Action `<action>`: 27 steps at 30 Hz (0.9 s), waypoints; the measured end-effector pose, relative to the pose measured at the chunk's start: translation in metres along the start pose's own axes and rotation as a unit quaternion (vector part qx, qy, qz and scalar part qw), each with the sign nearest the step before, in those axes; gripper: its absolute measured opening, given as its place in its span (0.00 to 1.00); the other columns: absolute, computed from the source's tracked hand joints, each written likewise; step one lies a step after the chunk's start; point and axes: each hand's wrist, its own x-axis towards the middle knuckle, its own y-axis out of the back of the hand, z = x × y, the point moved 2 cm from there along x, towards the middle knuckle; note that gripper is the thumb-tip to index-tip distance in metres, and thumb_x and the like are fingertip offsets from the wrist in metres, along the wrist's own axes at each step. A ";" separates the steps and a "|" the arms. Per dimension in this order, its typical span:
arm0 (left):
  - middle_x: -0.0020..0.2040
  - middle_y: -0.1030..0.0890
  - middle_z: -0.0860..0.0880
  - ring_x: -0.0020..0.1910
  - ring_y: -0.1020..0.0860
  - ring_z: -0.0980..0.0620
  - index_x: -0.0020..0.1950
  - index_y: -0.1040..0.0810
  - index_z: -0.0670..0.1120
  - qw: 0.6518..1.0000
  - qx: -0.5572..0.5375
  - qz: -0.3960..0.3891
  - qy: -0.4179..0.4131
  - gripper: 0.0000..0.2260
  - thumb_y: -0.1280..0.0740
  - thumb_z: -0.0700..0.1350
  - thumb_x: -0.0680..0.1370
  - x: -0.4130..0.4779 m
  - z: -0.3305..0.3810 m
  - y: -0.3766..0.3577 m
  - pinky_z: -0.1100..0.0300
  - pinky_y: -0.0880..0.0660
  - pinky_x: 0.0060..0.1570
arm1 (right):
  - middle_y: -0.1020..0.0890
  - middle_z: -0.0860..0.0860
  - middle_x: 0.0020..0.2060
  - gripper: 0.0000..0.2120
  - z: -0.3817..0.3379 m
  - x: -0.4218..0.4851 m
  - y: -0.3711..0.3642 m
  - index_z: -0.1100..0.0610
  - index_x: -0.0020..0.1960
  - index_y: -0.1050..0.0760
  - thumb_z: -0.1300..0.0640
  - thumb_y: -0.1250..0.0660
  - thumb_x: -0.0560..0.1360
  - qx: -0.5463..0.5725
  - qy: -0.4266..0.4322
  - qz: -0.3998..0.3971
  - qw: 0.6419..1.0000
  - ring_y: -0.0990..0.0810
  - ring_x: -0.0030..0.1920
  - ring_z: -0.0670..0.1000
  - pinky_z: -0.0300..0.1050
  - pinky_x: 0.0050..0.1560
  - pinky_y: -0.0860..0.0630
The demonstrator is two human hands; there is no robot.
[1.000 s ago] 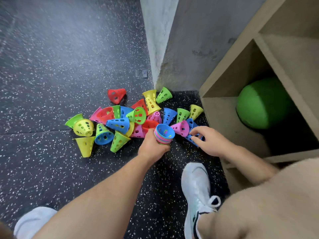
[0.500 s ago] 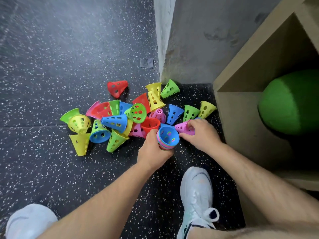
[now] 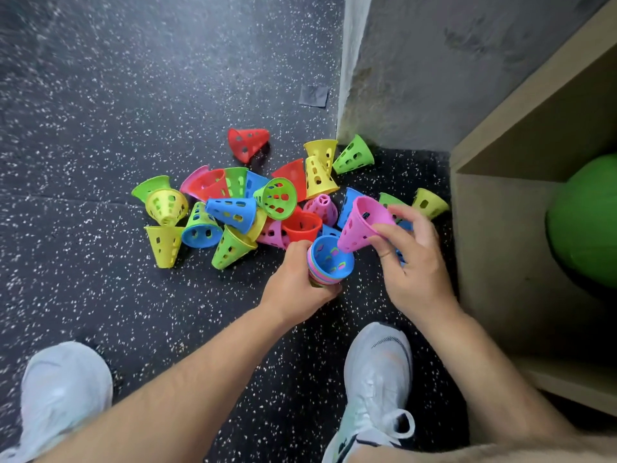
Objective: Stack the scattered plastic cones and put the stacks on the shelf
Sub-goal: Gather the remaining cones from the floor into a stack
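My left hand [image 3: 295, 285] grips a stack of nested cones [image 3: 330, 262], mouth up, with a blue cone on the inside. My right hand [image 3: 412, 262] holds a pink cone [image 3: 362, 222] tilted, its narrow end touching the stack's rim. Several loose perforated cones in red, yellow, green, blue and pink lie in a pile [image 3: 240, 208] on the dark speckled floor just beyond my hands. The wooden shelf [image 3: 494, 248] stands at the right.
A green ball [image 3: 587, 222] fills the shelf's lower compartment. A grey wall corner [image 3: 354, 95] rises behind the pile. My two white shoes [image 3: 377, 372] [image 3: 63, 389] rest on the floor near the bottom. A grey patch [image 3: 313, 96] lies on the floor.
My right hand has lifted the pink cone off the floor and brought it left and up to the stack's mouth. My left hand has kept the stack in place.
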 end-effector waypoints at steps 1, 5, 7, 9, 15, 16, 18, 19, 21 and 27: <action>0.61 0.28 0.59 0.57 0.22 0.55 0.64 0.34 0.59 1.000 0.003 0.002 -0.003 0.28 0.24 0.57 0.69 0.000 0.000 -0.001 0.49 0.23 0.58 | 0.26 0.56 0.63 0.10 0.000 -0.002 -0.003 0.58 0.55 0.17 0.55 0.33 0.79 0.034 0.004 -0.016 0.999 0.26 0.62 0.49 0.38 0.66 0.31; 0.61 0.29 0.57 0.59 0.23 0.54 0.68 0.33 0.55 1.000 0.001 0.011 -0.013 0.31 0.23 0.56 0.70 0.000 -0.002 -0.003 0.49 0.24 0.60 | 0.26 0.56 0.66 0.10 0.003 -0.009 -0.013 0.60 0.57 0.17 0.58 0.33 0.80 0.081 -0.009 -0.082 0.993 0.29 0.65 0.35 0.32 0.68 0.34; 0.62 0.29 0.55 0.60 0.23 0.54 0.69 0.33 0.53 1.000 -0.011 0.017 -0.012 0.32 0.22 0.54 0.70 -0.001 -0.004 -0.003 0.50 0.25 0.62 | 0.25 0.54 0.66 0.09 0.005 -0.013 -0.017 0.60 0.58 0.17 0.60 0.32 0.79 0.093 -0.012 -0.105 0.990 0.31 0.66 0.32 0.30 0.68 0.35; 0.63 0.29 0.54 0.61 0.24 0.56 0.70 0.33 0.53 0.999 -0.028 0.026 -0.012 0.32 0.21 0.52 0.71 -0.002 -0.006 -0.004 0.50 0.25 0.63 | 0.26 0.50 0.66 0.09 0.004 -0.017 -0.021 0.59 0.58 0.17 0.59 0.32 0.79 0.111 -0.014 -0.129 0.985 0.29 0.67 0.35 0.31 0.67 0.35; 0.64 0.29 0.54 0.63 0.25 0.57 0.71 0.33 0.54 0.998 -0.050 0.027 -0.018 0.33 0.21 0.55 0.70 -0.002 -0.008 -0.007 0.49 0.25 0.64 | 0.25 0.46 0.68 0.11 0.000 -0.025 -0.026 0.50 0.57 0.17 0.50 0.32 0.77 0.090 -0.015 -0.171 0.981 0.30 0.71 0.45 0.40 0.72 0.35; 0.64 0.29 0.54 0.63 0.25 0.58 0.70 0.32 0.54 0.998 -0.050 0.026 -0.019 0.33 0.22 0.56 0.69 -0.002 -0.008 -0.006 0.49 0.25 0.65 | 0.25 0.45 0.68 0.11 -0.001 -0.025 -0.026 0.49 0.58 0.18 0.49 0.32 0.77 0.079 -0.014 -0.185 0.979 0.31 0.72 0.45 0.40 0.73 0.36; 0.64 0.29 0.55 0.63 0.25 0.58 0.70 0.32 0.54 0.998 -0.052 0.027 -0.019 0.34 0.25 0.60 0.67 -0.003 -0.006 -0.005 0.52 0.25 0.65 | 0.25 0.43 0.68 0.13 0.000 -0.025 -0.025 0.47 0.61 0.20 0.48 0.31 0.77 0.075 -0.016 -0.204 0.976 0.33 0.72 0.43 0.38 0.74 0.39; 0.64 0.29 0.55 0.63 0.25 0.59 0.71 0.32 0.54 0.998 -0.055 0.028 -0.017 0.35 0.25 0.61 0.67 -0.004 -0.005 -0.006 0.53 0.25 0.65 | 0.25 0.42 0.68 0.14 0.001 -0.024 -0.023 0.47 0.62 0.21 0.49 0.31 0.77 0.079 -0.016 -0.205 0.975 0.33 0.72 0.42 0.37 0.73 0.39; 0.65 0.30 0.54 0.64 0.26 0.59 0.71 0.32 0.53 0.998 -0.055 0.026 -0.018 0.34 0.22 0.57 0.69 -0.005 -0.006 -0.007 0.52 0.26 0.66 | 0.24 0.41 0.66 0.14 0.002 -0.023 -0.020 0.49 0.63 0.22 0.50 0.30 0.78 0.084 -0.011 -0.198 0.977 0.31 0.71 0.43 0.37 0.72 0.38; 0.66 0.31 0.56 0.64 0.28 0.60 0.71 0.34 0.56 0.999 -0.032 0.014 -0.017 0.34 0.21 0.51 0.70 -0.004 -0.014 -0.006 0.52 0.28 0.69 | 0.22 0.45 0.52 0.10 0.027 -0.017 -0.001 0.53 0.58 0.21 0.52 0.31 0.77 0.026 -0.035 -0.122 0.992 0.23 0.55 0.46 0.43 0.60 0.26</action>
